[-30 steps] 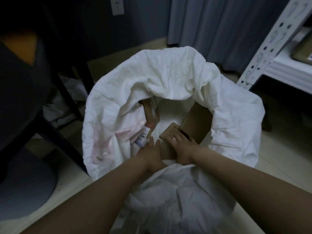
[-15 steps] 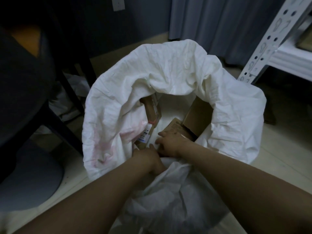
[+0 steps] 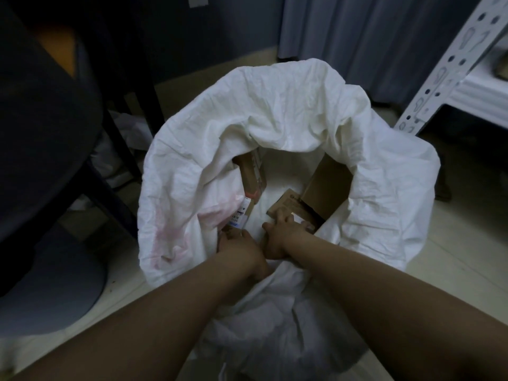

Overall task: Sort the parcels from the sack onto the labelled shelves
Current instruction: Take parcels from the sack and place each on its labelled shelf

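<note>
A white sack (image 3: 288, 111) stands open on the floor in the middle of the view. Inside it lean a tall brown parcel (image 3: 251, 174) on the left and a large brown box (image 3: 327, 185) on the right. Between them lies a flat brown parcel (image 3: 286, 203). My right hand (image 3: 283, 232) grips the near end of this flat parcel, fingers on top and thumb at its side. My left hand (image 3: 239, 248) is at the foot of a small white-labelled box (image 3: 242, 213); a fold of sack hides its fingertips.
A white metal rack post (image 3: 450, 64) and a shelf board (image 3: 483, 89) stand at the upper right. A dark chair (image 3: 41, 133) with black legs is at the left, over a grey round base (image 3: 55, 292). A grey curtain (image 3: 357, 28) hangs behind.
My left hand has slid left, away from the flat parcel, to the small labelled box. My right hand has stayed on the flat parcel. The view has tilted slightly.
</note>
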